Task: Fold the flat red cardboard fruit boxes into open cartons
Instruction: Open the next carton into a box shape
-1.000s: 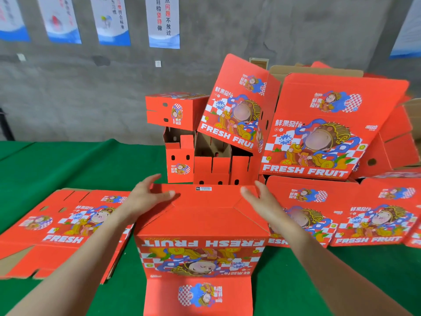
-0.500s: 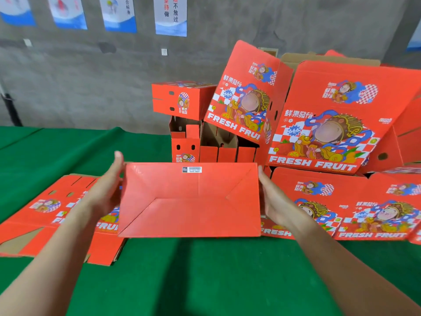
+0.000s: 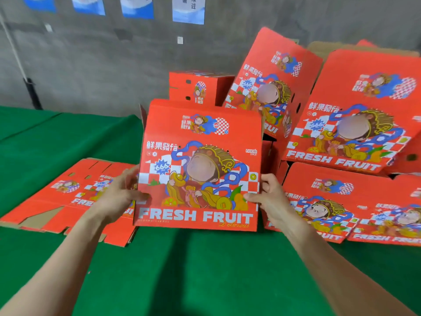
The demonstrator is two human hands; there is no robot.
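Both hands hold one red carton [image 3: 198, 165] up in front of me, its printed face toward me and upright, so that FRESH FRUIT reads the right way along the bottom. My left hand [image 3: 118, 195] grips the carton's left edge low down, the thumb laid on the printed front and the fingers curled round the side. My right hand [image 3: 271, 199] grips the right edge at about the same height, the thumb tip pressed on the front beside the painted orange, the other fingers bent round the side wall. A brown flap shows behind the upper left corner. I cannot tell whether the lower edge touches the green tabletop [image 3: 182, 270] or hangs just above it; a shadow lies right under it. Flat boxes [image 3: 75, 195] lie on the tabletop to the left, partly behind my left hand, with bare brown cardboard showing at their near edge. More flat boxes lie overlapping on the right, just beside my right hand. Behind the carton, folded cartons [image 3: 369, 115] are heaped against one another, several of them tilted, with a smaller-looking one perched at the back left. A grey wall [image 3: 91, 60] stands behind the heap, with posters [image 3: 189, 10] along the top.
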